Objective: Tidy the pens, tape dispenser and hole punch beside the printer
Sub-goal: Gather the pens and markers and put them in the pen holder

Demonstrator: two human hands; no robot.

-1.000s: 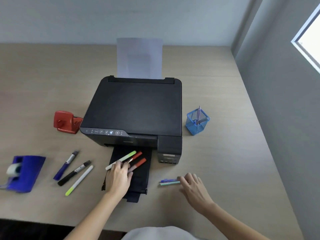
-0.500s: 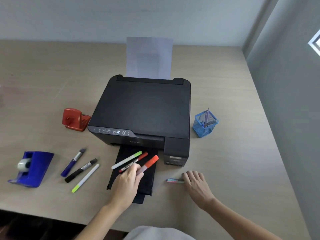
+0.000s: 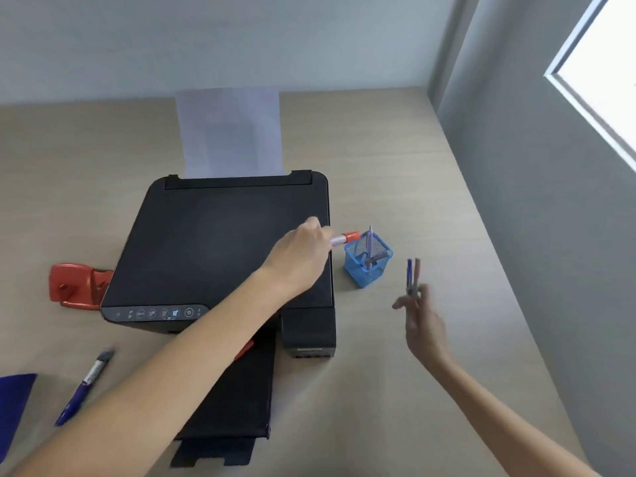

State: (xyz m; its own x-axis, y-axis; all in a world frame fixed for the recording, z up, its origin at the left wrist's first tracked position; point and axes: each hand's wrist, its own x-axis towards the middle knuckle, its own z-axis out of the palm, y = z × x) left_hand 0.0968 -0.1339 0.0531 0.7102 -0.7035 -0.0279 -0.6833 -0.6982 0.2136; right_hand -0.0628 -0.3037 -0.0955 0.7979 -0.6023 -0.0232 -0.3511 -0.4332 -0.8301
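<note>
My left hand reaches across the black printer and grips an orange-capped marker, its tip just left of the blue mesh pen cup. My right hand hovers right of the cup, holding two thin pens upright. The cup has a few pens inside. A red hole punch sits left of the printer. A blue marker lies at the front left. The blue tape dispenser shows only as a corner at the left edge. A red pen peeks from under my left forearm on the output tray.
A white sheet stands in the printer's rear feed. The printer's output tray juts toward me. A grey wall borders the desk on the right, close behind the pen cup.
My left hand lifted the orange-capped marker off the output tray and carried it over the printer to the pen cup. My right hand picked the two thin pens off the desk and raised them.
</note>
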